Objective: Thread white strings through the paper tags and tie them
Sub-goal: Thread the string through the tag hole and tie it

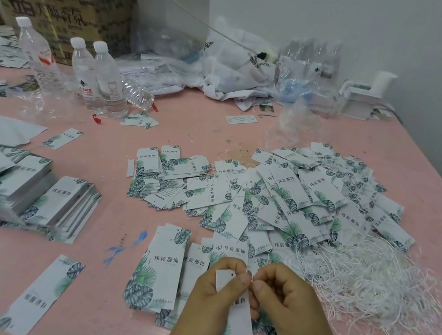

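Note:
My left hand (212, 290) grips a white paper tag (238, 326) with a leaf print, thumb near the punched hole at its top end. My right hand (281, 292) pinches a thin white string right beside that hole; the string itself is barely visible between the fingertips. A loose tangle of white strings (369, 283) lies just right of my hands. A big heap of tags with strings (310, 199) covers the table's middle right. A few plain tags (166, 268) lie fanned out left of my hands.
Neat stacks of tags (63, 203) sit at the left, and a single tag (40, 295) lies near the front edge. Water bottles (98, 75), a cardboard box (63, 3) and plastic bags (234, 74) crowd the back of the pink table (114, 156).

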Available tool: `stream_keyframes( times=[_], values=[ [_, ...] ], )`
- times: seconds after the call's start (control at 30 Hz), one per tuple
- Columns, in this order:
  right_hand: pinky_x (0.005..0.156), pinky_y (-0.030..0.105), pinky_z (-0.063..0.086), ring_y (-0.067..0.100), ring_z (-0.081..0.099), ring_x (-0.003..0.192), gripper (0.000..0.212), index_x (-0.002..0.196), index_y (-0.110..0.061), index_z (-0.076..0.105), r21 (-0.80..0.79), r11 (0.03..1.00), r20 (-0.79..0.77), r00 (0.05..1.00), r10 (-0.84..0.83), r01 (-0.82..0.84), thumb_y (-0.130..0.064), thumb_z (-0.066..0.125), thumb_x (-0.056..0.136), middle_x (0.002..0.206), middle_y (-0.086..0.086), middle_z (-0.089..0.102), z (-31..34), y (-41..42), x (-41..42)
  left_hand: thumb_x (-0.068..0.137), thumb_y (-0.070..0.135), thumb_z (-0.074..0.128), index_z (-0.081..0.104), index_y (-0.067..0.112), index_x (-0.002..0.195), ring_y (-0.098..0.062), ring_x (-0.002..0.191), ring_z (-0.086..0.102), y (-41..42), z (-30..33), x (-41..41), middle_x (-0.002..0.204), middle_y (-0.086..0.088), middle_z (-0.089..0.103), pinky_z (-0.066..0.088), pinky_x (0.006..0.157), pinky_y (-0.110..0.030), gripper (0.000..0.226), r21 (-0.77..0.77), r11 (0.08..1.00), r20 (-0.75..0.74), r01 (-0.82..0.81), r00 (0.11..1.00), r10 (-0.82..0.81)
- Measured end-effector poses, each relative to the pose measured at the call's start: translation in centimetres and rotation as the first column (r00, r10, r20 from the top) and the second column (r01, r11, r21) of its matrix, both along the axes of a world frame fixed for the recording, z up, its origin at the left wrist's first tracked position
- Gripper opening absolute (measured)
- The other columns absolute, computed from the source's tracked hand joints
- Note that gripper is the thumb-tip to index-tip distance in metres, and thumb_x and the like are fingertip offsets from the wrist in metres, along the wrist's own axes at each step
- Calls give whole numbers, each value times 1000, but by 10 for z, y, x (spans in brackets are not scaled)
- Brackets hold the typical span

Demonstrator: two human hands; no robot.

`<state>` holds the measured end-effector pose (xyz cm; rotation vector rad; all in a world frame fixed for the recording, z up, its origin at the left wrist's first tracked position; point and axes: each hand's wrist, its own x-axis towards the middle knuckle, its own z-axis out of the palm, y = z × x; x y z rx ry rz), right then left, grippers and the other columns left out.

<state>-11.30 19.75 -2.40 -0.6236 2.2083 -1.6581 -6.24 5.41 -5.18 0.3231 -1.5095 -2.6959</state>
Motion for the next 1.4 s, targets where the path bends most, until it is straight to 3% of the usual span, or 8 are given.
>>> stream_keyframes(
  times=[0.2,0.37,0.53,0.77,0.87,1.03,1.23,1.4],
  values=[
    [54,18,47,10,61,57,18,78,-26,62,-66,997,94,995,-35,42,-23,55,94,66,2,67,-1,0,-2,76,30,77,60,16,83,-27,60,60,1,0,-2,73,-22,62,53,59,-33,23,51,999,-30,-10,999,12],
    [49,28,46,18,55,51,24,75,-23,62,-61,986,127,981,-147,156,-18,54,96,60,6,62,0,3,-6,78,27,76,60,15,82,-28,62,60,2,0,-5,80,-16,64,53,62,-36,20,92,995,-57,-46,997,52],
    [52,26,49,18,54,54,24,73,-20,61,-83,940,154,936,-316,331,-22,52,96,62,7,61,1,14,-16,80,17,75,56,11,83,-26,62,58,0,5,-5,83,-18,60,53,57,-36,20,307,948,-37,-88,994,104],
    [52,28,46,8,57,65,17,89,-39,56,146,826,-142,837,-528,545,-24,60,92,87,-8,61,6,28,-27,80,15,72,56,11,83,-25,62,57,-1,14,-4,85,-17,62,53,55,-35,16,397,915,-21,-71,996,86],
    [68,22,49,-6,56,86,16,97,-46,56,142,897,-273,888,-371,418,-33,57,87,102,-23,55,12,17,-9,82,15,70,56,12,83,-26,63,56,-1,14,-3,87,-18,62,53,57,-36,14,386,920,-15,-64,997,76],
    [86,31,52,5,66,98,27,111,-48,61,98,995,26,999,-31,28,-34,64,89,110,-21,68,11,-6,7,83,21,73,59,15,87,-28,74,62,-3,11,-2,91,-17,64,54,68,-38,16,347,936,-13,-51,998,59],
    [79,23,54,17,72,85,24,101,-36,72,-81,996,184,982,52,-37,-34,70,78,91,5,75,16,2,0,75,21,83,58,12,85,-27,64,61,-3,12,-2,91,-18,65,53,59,-36,28,331,943,-31,-42,998,55],
    [72,21,53,11,69,75,22,97,-29,72,-111,986,249,957,147,-123,-19,71,78,78,1,72,19,17,-8,87,17,68,57,11,86,-28,62,58,-5,10,-5,90,-20,63,53,58,-36,13,305,946,6,-105,994,109]
  ],
)
